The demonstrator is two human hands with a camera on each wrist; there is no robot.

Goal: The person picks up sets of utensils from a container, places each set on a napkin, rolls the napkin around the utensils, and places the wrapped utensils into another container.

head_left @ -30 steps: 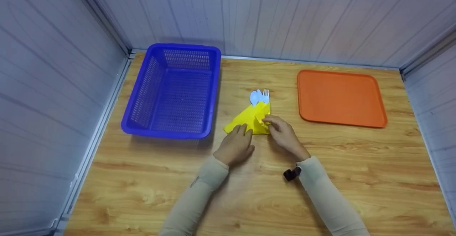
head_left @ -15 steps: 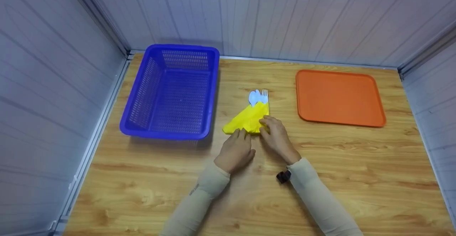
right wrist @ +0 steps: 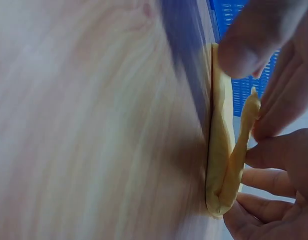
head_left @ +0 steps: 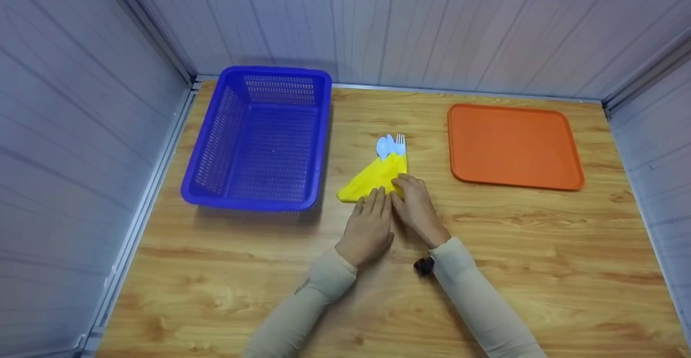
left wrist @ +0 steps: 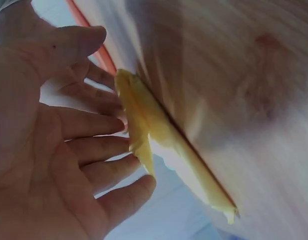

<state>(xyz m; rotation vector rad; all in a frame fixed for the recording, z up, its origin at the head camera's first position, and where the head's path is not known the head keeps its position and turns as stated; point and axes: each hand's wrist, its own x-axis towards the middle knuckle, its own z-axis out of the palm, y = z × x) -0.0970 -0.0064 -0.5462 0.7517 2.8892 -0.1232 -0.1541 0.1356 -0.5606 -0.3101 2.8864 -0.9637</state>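
Note:
A yellow napkin (head_left: pixel 372 175) lies folded over a white plastic spoon (head_left: pixel 383 146), a fork (head_left: pixel 400 143) and a third white piece between them, their top ends sticking out. With fingers straight and side by side, my left hand (head_left: pixel 367 231) touches the napkin's near edge. In the left wrist view its fingertips (left wrist: pixel 141 184) meet a raised yellow flap (left wrist: pixel 140 135). My right hand (head_left: pixel 418 207) has curved fingers and thumb at the napkin's lower right side, holding the fold. The right wrist view shows that flap (right wrist: pixel 238 155) turned up along the near edge.
A blue perforated basket (head_left: pixel 318 147) stands to the left of the napkin. To the right lies a flat orange tray (head_left: pixel 515 147). Pale panel walls (head_left: pixel 378 28) enclose the wooden table (head_left: pixel 540 261) at the back and sides.
The loose yellow fold at the napkin's right side has been turned down toward the near edge. My left hand has shifted right along that edge, fingers straighter; my right hand has moved slightly left.

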